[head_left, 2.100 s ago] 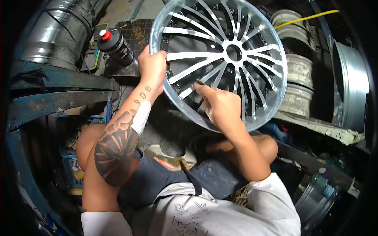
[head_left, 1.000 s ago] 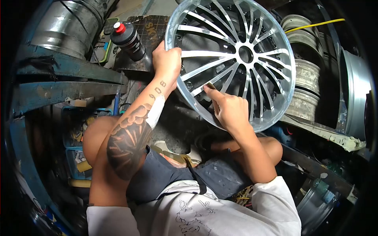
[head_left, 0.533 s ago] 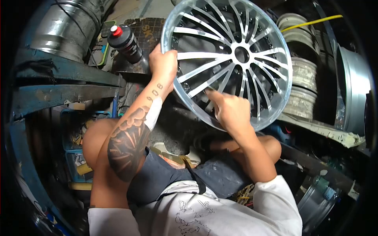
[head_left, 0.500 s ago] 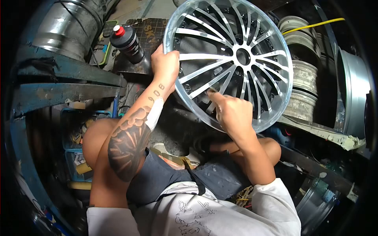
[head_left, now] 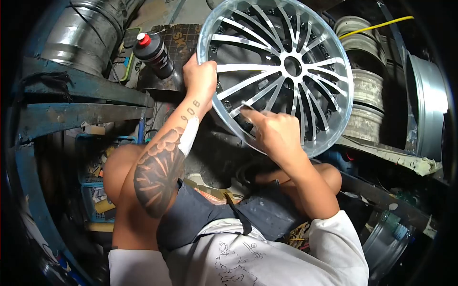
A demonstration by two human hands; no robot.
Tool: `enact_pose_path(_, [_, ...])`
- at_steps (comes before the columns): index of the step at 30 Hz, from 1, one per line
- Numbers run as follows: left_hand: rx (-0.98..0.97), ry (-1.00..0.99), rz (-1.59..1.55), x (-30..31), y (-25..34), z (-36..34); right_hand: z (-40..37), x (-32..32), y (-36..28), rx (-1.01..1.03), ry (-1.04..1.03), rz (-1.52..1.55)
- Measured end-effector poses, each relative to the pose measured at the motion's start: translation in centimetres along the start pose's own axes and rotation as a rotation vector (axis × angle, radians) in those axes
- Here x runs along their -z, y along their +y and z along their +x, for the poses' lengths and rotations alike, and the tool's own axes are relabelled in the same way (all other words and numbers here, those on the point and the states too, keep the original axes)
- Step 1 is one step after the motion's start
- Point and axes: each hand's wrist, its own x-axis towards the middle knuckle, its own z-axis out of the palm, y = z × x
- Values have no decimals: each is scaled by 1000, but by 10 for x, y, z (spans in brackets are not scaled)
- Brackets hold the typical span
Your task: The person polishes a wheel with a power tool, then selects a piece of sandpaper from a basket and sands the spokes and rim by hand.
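Observation:
A car wheel rim (head_left: pixel 282 66) with polished silver spokes and black gaps is tilted up in front of me. My left hand (head_left: pixel 200 80) is wrapped round its left edge, the fingers hidden behind the lip. Over the lower left spokes is my right hand (head_left: pixel 279 135), its fingers curled and the index finger reaching toward a spoke end. The fingertips are blurred against a small pale bit there, and I cannot make out whether they pinch something.
A dark bottle with a red and white cap (head_left: pixel 155 55) stands on a box left of the rim. More wheel rims (head_left: pixel 366 90) are stacked at the right, with a yellow strip (head_left: pixel 377 27) across them. Blue metal bars (head_left: pixel 88 117) run along the left, beside blue baskets (head_left: pixel 93 198).
My right hand has shifted a little to the left, toward the outer end of the spokes. My left hand keeps its hold on the rim.

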Motion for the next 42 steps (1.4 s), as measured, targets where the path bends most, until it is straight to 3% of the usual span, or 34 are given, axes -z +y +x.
enact_pose_path(1, [-17, 9, 2, -2, -2, 2, 2, -10, 6, 49, 76, -46])
enact_pose_path(4, [-53, 110, 65, -5, -3, 2, 0, -6, 10, -30, -132, -107])
enact_pose_path(5, [-62, 102, 78, -3, -2, 0, 2, 12, 5, -31, -334, -201])
enact_pose_path(8, [-3, 58, -41, -4, -3, 3, 3, -14, 16, 39, 24, -39])
enact_pose_path(9, [-18, 68, -7, -4, -4, 3, 3, -17, 15, 38, 21, 20])
enact_pose_path(12, [-63, 117, 111, -3, -5, 5, 0, 3, 9, 15, -253, -167])
enact_pose_path(14, [-2, 78, -3, -5, 2, 0, 5, 1, 9, 72, -25, -47])
enact_pose_path(16, [-25, 80, 2, -4, 0, -1, 4, -16, 14, 72, -17, 19])
enact_pose_path(18, [-75, 114, 82, -4, 1, -3, 1, -1, 11, 58, -197, -146])
enact_pose_path(22, [-22, 34, -104, -5, -3, 3, 6, -18, 18, 181, -86, -77])
enact_pose_path(25, [-81, 107, 31, -4, -1, -1, 9, 0, 12, 164, -300, -183])
enact_pose_path(28, [-14, 50, -102, -6, -7, 6, 7, -16, 21, 247, -160, -130])
enact_pose_path(32, [-20, 62, 16, -2, 2, -3, 8, -12, 10, 183, -203, -160])
enact_pose_path(33, [-33, 64, -73, -5, 0, -2, 10, -15, 14, 243, -147, -152])
enact_pose_path(37, [-33, 61, -25, -3, -5, 2, 13, -9, 6, 165, -275, -224])
enact_pose_path(42, [-12, 105, 45, -1, 3, -7, 8, -7, 10, 209, -268, -195])
